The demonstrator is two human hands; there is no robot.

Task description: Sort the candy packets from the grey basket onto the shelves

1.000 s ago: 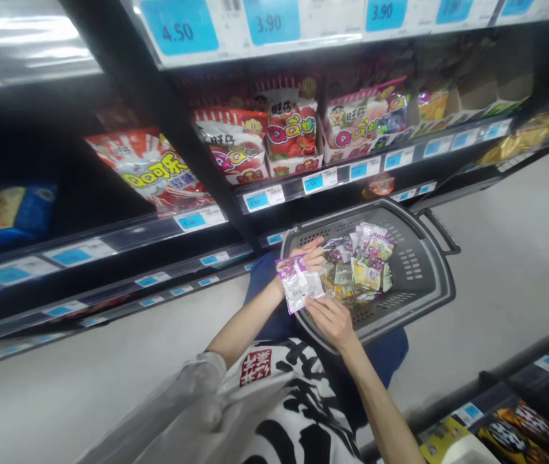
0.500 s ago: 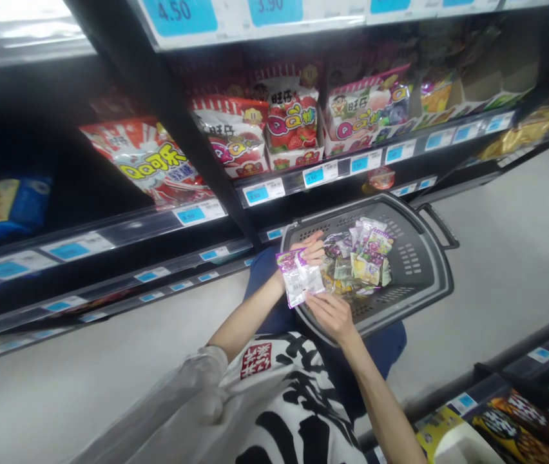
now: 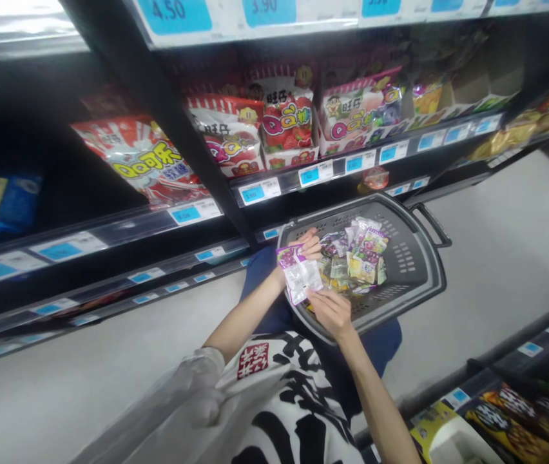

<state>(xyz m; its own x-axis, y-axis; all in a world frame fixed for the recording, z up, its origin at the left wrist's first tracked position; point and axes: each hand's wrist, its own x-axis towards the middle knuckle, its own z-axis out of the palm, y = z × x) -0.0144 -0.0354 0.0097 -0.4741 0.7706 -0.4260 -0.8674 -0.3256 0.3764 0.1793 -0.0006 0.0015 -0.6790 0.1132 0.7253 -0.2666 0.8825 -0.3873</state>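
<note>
A small purple-and-white snack packet [image 3: 302,276] is stretched between my two hands, over the near left side of a grey shopping basket [image 3: 414,283]. My left hand [image 3: 309,246] grips its upper edge, some fingers reaching past it over the basket. At the packet's lower right corner, my right hand [image 3: 330,310] pinches it between thumb and fingers. Inside the basket lie several small packets, among them a yellow-and-white packet [image 3: 362,267] and a purple packet [image 3: 372,243]. The basket rests against my lap.
Shelves ahead hold a red QQ candy bag [image 3: 139,158], a strawberry QQ bag [image 3: 287,116] and a pink QQ bag [image 3: 346,115], above blue-and-white price tags [image 3: 316,174]. The basket's handle [image 3: 433,225] sticks out to the right. Another shelf with dark snack bags [image 3: 506,419] stands at lower right.
The view has shifted slightly, so the shelves and basket sit a little further left. Both hands keep their hold on the packet, which has hardly moved.
</note>
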